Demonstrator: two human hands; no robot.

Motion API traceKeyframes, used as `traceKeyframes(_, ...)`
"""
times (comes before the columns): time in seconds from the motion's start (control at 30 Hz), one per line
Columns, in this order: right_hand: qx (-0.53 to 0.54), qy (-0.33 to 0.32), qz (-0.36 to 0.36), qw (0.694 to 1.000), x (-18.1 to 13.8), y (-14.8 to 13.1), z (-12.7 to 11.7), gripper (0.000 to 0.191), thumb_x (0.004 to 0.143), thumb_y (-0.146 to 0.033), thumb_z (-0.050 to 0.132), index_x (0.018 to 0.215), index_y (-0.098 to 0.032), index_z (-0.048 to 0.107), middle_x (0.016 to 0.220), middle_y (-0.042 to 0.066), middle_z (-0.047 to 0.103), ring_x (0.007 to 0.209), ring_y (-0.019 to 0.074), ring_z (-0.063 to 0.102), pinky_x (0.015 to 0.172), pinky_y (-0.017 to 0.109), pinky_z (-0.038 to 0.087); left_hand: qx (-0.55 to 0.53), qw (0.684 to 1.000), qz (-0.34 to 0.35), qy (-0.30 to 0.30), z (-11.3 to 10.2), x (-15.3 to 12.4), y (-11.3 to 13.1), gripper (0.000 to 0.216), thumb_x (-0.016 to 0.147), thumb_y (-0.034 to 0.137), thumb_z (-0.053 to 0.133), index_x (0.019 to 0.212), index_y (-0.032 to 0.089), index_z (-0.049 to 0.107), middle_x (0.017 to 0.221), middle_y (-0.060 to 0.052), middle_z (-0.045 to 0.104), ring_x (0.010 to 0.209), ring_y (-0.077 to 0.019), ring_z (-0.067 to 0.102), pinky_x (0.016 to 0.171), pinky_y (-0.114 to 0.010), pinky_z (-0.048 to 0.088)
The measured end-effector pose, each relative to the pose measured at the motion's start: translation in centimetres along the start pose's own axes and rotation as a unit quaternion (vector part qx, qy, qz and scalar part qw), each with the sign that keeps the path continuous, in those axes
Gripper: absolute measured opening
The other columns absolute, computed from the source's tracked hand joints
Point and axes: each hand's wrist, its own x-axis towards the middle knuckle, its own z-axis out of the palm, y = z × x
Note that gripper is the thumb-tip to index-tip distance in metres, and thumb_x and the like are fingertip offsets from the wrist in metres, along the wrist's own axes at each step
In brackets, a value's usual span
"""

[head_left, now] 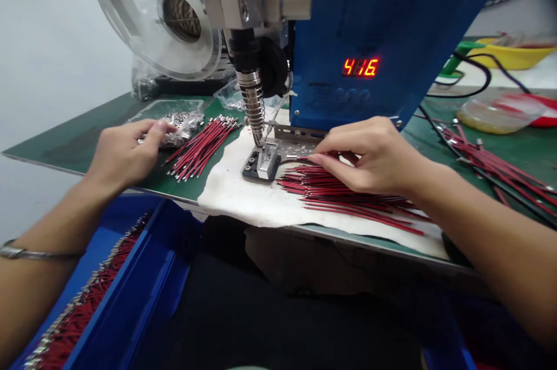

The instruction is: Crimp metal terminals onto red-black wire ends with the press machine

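My left hand (127, 148) is over the near edge of a clear plastic tray (187, 104) of small shiny metal parts (180, 123). Its thumb and forefinger are pressed together among the parts, and whatever lies between them is hidden. My right hand (369, 152) pinches a thin wire (297, 157) whose silvery tip points left toward the soldering machine's small metal fixture (266, 161). Below that hand, a pile of red and black wires (322, 184) lies on a white cloth (243, 202). The soldering iron (252, 97) with its spring sleeve comes down onto the fixture.
A bundle of wires with metal ends (202, 147) lies right of the tray. Behind stands a blue machine housing (348, 16) reading 416, with a clear reel (152, 16) at left. A blue bin (126, 289) below holds many wires. More wires (500, 167) and cables lie right.
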Motion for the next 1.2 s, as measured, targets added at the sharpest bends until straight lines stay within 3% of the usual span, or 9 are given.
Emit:
traceKeyframes(0.1,-0.017,0.024,0.003,1.000,-0.1,0.3,-0.3,0.018,0.092,-0.019,0.061,0.076,-0.019,0.069,0.069,0.001,0.069,0.053,0.0114,0.054,0.053,0.029,0.039,0.026,0.999,-0.019,-0.036,-0.9,2.1,-0.8,0.057,0.083,0.052,0.045,0.113,0.016,0.077,0.108,-0.009,0.075,0.103,-0.0293,0.067,0.100,-0.043,0.049)
traceKeyframes(0.27,-0.031,0.027,0.003,0.999,-0.2,0.8,-0.4,0.016,0.091,-0.018,0.062,0.077,-0.018,0.071,0.068,0.001,0.070,0.054,0.0110,0.055,0.054,0.028,0.038,-0.055,0.969,-0.036,-0.237,-1.7,6.2,-2.1,0.069,0.058,0.066,0.065,0.108,0.020,0.078,0.106,-0.003,0.076,0.101,-0.0274,0.066,0.099,-0.040,0.050)
traceKeyframes(0.47,-0.032,0.014,0.025,0.999,-0.2,0.9,-0.4,0.017,0.091,-0.020,0.061,0.077,-0.019,0.072,0.071,0.002,0.073,0.058,0.0127,0.060,0.057,0.028,0.041,-0.109,0.948,-0.042,-0.297,-0.9,7.9,-2.5,0.090,0.034,0.076,0.080,0.102,0.016,0.078,0.094,-0.008,0.078,0.080,-0.0231,0.065,0.078,-0.040,0.056)
traceKeyframes(0.6,-0.030,0.000,0.039,0.999,-0.1,0.8,-0.4,0.018,0.091,-0.021,0.060,0.077,-0.021,0.071,0.071,0.001,0.073,0.057,0.0128,0.059,0.058,0.029,0.041,-0.119,0.961,-0.030,-0.247,-0.8,7.3,-2.5,0.082,0.038,0.079,0.078,0.090,0.016,0.078,0.090,-0.009,0.078,0.078,-0.0226,0.064,0.075,-0.039,0.056)
traceKeyframes(0.73,-0.023,0.002,0.033,0.999,0.0,0.7,-0.3,0.017,0.090,-0.019,0.060,0.078,-0.020,0.072,0.070,0.002,0.072,0.056,0.0124,0.058,0.057,0.028,0.040,-0.101,0.976,-0.030,-0.188,-0.8,6.0,-2.2,0.060,0.057,0.062,0.075,0.098,0.018,0.078,0.091,-0.005,0.077,0.082,-0.0216,0.064,0.086,-0.039,0.054)
traceKeyframes(0.87,-0.024,0.000,0.030,0.999,0.0,0.7,-0.2,0.017,0.090,-0.019,0.061,0.078,-0.019,0.072,0.070,0.002,0.072,0.055,0.0122,0.057,0.056,0.028,0.039,-0.041,0.999,0.014,-0.022,-0.8,4.2,-0.7,0.044,0.082,0.047,0.059,0.109,0.017,0.077,0.097,-0.006,0.076,0.086,-0.0199,0.065,0.093,-0.039,0.052)
traceKeyframes(1.0,-0.024,0.002,0.033,0.999,0.0,0.8,-0.2,0.017,0.090,-0.019,0.060,0.078,-0.020,0.072,0.072,0.002,0.073,0.057,0.0126,0.059,0.058,0.028,0.040,-0.067,0.990,0.070,0.102,-1.4,1.8,1.8,0.045,0.093,0.044,0.052,0.116,0.012,0.074,0.105,-0.010,0.075,0.083,-0.0172,0.064,0.082,-0.033,0.056)
traceKeyframes(1.13,-0.023,0.002,0.040,0.999,0.0,0.8,-0.3,0.017,0.090,-0.020,0.060,0.078,-0.021,0.072,0.071,0.001,0.072,0.055,0.0124,0.057,0.057,0.029,0.040,-0.108,0.975,0.166,0.105,-2.1,-1.2,4.7,0.039,0.096,0.044,0.053,0.112,0.014,0.072,0.093,-0.004,0.073,0.074,-0.0144,0.065,0.073,-0.029,0.055)
traceKeyframes(1.2,-0.020,0.003,0.039,0.999,-0.1,0.9,-0.3,0.017,0.090,-0.019,0.061,0.078,-0.020,0.072,0.069,0.001,0.071,0.053,0.0118,0.055,0.057,0.029,0.040,-0.083,0.957,0.262,0.096,-2.1,-2.6,5.9,0.030,0.098,0.040,0.051,0.106,0.018,0.069,0.087,-0.001,0.072,0.065,-0.0127,0.064,0.067,-0.027,0.054)
